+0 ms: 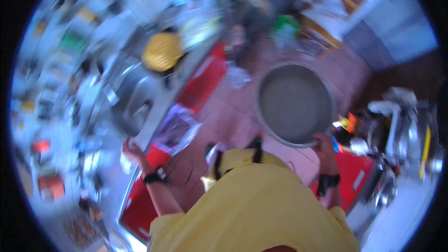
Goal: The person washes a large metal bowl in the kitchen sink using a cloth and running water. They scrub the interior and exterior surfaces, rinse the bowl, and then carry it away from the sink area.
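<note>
My right hand (322,154) grips the near rim of a large round grey pan or basin (296,103). Its wide flat inside faces up, and it hangs over the tiled floor. On the other side, my left hand (134,152) is at the counter edge by the near end of a metal sink (120,122). Something white (125,163) shows beside its fingers; blur hides whether the hand holds it. A faucet and a blurred object are at the sink.
A yellow ribbed round item (162,51) sits beyond the sink. A purple-edged plastic bag (176,129) hangs by the red cabinets (203,80). Metal utensils crowd the right counter (402,196). A green and white bag (286,29) stands on the floor (224,122) ahead.
</note>
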Demonstrator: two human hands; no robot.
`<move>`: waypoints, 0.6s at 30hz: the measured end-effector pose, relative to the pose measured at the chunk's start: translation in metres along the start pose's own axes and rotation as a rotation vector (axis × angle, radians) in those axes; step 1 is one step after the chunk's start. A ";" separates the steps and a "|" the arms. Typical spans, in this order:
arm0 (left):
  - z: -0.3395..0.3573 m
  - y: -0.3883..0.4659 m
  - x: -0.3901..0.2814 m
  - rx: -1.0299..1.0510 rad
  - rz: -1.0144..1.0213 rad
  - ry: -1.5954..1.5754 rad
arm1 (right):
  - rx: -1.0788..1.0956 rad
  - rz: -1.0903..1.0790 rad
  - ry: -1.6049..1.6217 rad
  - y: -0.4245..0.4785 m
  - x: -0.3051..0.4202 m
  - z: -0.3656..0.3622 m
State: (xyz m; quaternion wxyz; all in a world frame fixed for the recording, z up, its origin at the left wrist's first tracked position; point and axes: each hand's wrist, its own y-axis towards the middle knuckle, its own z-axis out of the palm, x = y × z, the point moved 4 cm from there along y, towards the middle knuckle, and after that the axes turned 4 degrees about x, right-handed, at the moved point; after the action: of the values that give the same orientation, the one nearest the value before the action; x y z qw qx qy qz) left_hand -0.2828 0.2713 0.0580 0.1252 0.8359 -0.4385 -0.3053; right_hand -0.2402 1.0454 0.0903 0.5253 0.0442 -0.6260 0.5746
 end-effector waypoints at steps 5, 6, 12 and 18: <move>0.083 -0.045 -0.154 0.491 0.137 -0.317 | -0.114 -0.049 0.051 0.049 0.051 -0.068; 0.095 -0.053 -0.203 0.625 0.151 -0.379 | -0.143 -0.067 0.071 0.059 0.063 -0.082; 0.185 -0.100 -0.419 1.321 0.558 -0.227 | -0.302 -0.175 0.213 0.124 0.112 -0.176; 0.349 -0.162 -0.643 1.389 0.962 -0.116 | -0.493 -0.191 0.346 0.171 0.190 -0.252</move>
State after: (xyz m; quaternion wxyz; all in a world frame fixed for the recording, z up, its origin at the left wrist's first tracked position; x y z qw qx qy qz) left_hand -0.6691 0.9071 -0.0344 -0.3232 0.4283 -0.8403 0.0774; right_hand -0.2841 1.4001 0.0559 0.6707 -0.1241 -0.6407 0.3526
